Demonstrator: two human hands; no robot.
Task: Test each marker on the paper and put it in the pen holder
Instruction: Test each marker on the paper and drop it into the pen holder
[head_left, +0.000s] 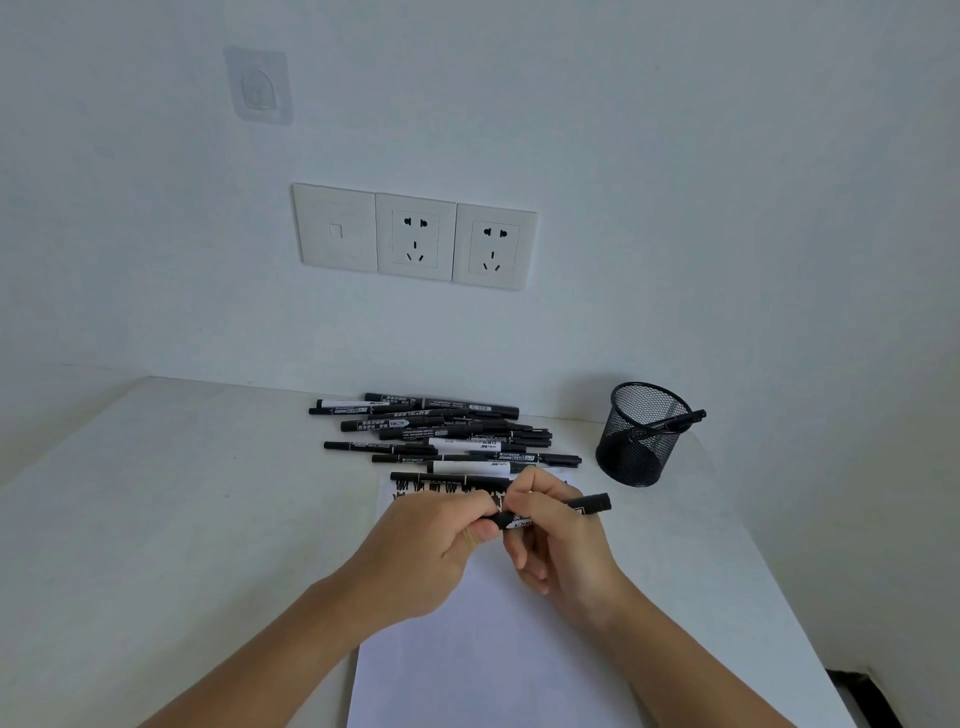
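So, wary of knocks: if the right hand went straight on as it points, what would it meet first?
Likely the single marker at the far edge of the paper, just ahead of the right hand; the marker pile lies beyond. Height unclear.

This is a plain desk corner in a study or small office. Which of the two it is cannot be told. A row of three wall plates (415, 236) is set into a bare white wall (675, 182): one blank-looking port plate and two five-hole power sockets. Up and to the left of the plates, a clear adhesive hook (258, 85) sticks to the paint. Below the plates, a white desk (182, 519) butts against the wall. Stationery lies on it: a heap of black markers (441, 431) straight under the plates, a wire-mesh pen holder (641, 436) below and to their right, and a sheet of white paper (483, 649) farther below.
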